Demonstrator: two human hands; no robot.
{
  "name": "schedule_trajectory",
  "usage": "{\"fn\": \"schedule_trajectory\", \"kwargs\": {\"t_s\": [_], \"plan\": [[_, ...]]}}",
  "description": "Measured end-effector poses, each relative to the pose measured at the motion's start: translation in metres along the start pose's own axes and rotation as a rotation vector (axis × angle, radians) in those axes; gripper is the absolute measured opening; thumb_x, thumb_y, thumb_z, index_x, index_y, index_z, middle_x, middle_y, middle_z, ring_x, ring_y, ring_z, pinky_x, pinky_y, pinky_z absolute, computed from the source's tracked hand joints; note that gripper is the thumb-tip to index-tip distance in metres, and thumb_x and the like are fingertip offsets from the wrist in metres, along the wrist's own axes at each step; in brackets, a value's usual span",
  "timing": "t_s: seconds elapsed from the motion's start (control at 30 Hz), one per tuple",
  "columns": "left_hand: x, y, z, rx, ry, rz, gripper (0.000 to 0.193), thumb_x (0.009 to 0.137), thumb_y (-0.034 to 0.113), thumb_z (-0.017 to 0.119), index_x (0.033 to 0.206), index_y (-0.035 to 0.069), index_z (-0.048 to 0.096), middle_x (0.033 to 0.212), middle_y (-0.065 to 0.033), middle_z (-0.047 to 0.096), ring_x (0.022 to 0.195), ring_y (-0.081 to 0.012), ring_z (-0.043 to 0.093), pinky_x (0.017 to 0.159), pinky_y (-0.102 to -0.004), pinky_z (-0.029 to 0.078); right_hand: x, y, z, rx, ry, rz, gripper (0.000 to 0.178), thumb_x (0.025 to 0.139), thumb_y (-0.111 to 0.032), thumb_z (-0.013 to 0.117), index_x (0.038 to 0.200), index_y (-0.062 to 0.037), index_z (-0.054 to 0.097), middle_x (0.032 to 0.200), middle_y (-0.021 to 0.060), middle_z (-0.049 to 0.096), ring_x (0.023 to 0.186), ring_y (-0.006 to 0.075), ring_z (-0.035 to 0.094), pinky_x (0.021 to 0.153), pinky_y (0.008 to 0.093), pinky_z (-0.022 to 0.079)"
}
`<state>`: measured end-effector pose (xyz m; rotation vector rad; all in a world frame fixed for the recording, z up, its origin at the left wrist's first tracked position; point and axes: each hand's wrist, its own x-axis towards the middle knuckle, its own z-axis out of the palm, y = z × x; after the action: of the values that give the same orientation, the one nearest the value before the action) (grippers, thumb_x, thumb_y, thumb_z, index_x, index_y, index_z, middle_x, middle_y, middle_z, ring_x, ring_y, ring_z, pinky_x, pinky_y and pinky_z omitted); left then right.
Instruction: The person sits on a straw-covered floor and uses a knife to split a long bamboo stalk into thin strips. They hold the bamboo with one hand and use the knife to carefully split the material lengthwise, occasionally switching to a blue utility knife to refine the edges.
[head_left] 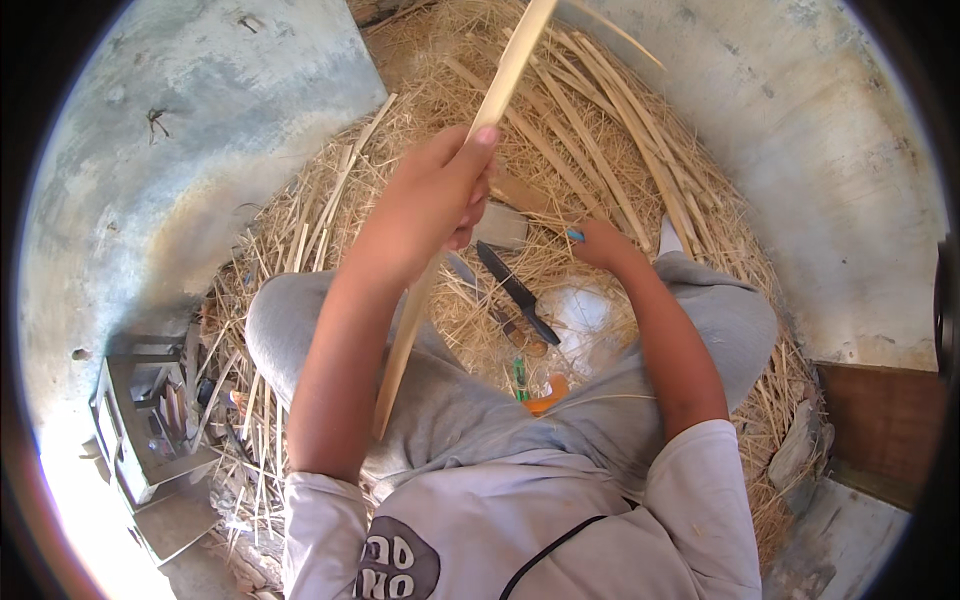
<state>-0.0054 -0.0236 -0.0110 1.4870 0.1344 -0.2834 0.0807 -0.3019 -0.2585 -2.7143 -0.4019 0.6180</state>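
My left hand (440,195) is closed around a long, pale bamboo strip (512,65). The strip slants from my lap up past the top of the view, and a thin sliver (620,35) curls off to the right near its upper end. Lower and to the right, my right hand (605,245) is closed on a small blue object (575,235); most of it is hidden in the fingers, so its kind is unclear. Between my crossed legs lies a black knife (510,280), beside another knife with a wooden handle (520,332).
Bamboo strips (620,110) lie over shavings (420,60) ahead, with more strips (325,215) at the left. A green-handled item (520,378) and an orange item (547,395) rest near my lap. Walls (800,130) curve around me; a wooden frame (140,430) stands at left.
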Motion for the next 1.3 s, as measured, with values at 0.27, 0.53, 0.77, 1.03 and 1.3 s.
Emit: {"fn": "schedule_trajectory", "kwargs": {"t_s": [0.27,0.53,0.77,1.03,1.3], "plan": [[-0.004,-0.028,-0.023,0.178,0.114,-0.035,0.025,0.100,0.026,0.058,0.112,0.004,0.055,0.061,0.0072,0.039,0.050,-0.0023,0.033,0.044,-0.0205,0.028,-0.032,0.071,0.079,-0.446,-0.565,0.151,0.036,0.068,-0.020,0.080,0.099,-0.0036,0.074,0.104,0.0171,0.073,0.098,0.0323,0.070,0.081,0.0448,0.056],[0.027,-0.086,-0.034,0.524,0.195,-0.121,0.034,0.089,0.016,0.056,0.115,-0.004,0.050,0.082,-0.0212,0.063,0.070,-0.0320,0.066,0.066,-0.0421,0.053,-0.031,0.018,0.144,-0.285,-0.450,0.196,0.054,0.065,-0.040,0.082,0.105,-0.0048,0.072,0.110,0.0168,0.071,0.102,0.0344,0.069,0.085,0.0478,0.055],[0.052,-0.161,-0.041,0.720,0.109,-0.087,0.031,0.090,0.019,0.054,0.108,-0.007,0.054,0.094,-0.0317,0.065,0.090,-0.0431,0.066,0.081,-0.0501,0.050,-0.043,0.004,0.232,-0.164,-0.160,0.185,0.050,0.076,-0.032,0.074,0.113,-0.0010,0.063,0.103,0.0200,0.070,0.098,0.0354,0.069,0.082,0.0480,0.055],[0.060,-0.197,-0.051,0.692,-0.071,-0.388,0.026,0.097,0.017,0.050,0.105,-0.006,0.060,0.096,-0.0272,0.067,0.090,-0.0389,0.069,0.084,-0.0471,0.054,-0.036,0.039,0.172,0.112,-0.108,-0.001,0.030,0.077,-0.026,0.067,0.092,0.0000,0.063,0.077,0.0182,0.067,0.063,0.0277,0.067,0.053,0.0399,0.052],[0.059,-0.220,-0.065,0.887,0.098,-0.109,0.026,0.094,0.016,0.058,0.106,-0.007,0.061,0.094,-0.0294,0.067,0.086,-0.0443,0.068,0.075,-0.0489,0.055,-0.064,-0.060,-0.069,0.336,-0.264,0.376,0.022,0.076,-0.021,0.068,0.077,0.0009,0.068,0.063,0.0090,0.065,0.056,0.0177,0.062,0.053,0.0322,0.048]]}}
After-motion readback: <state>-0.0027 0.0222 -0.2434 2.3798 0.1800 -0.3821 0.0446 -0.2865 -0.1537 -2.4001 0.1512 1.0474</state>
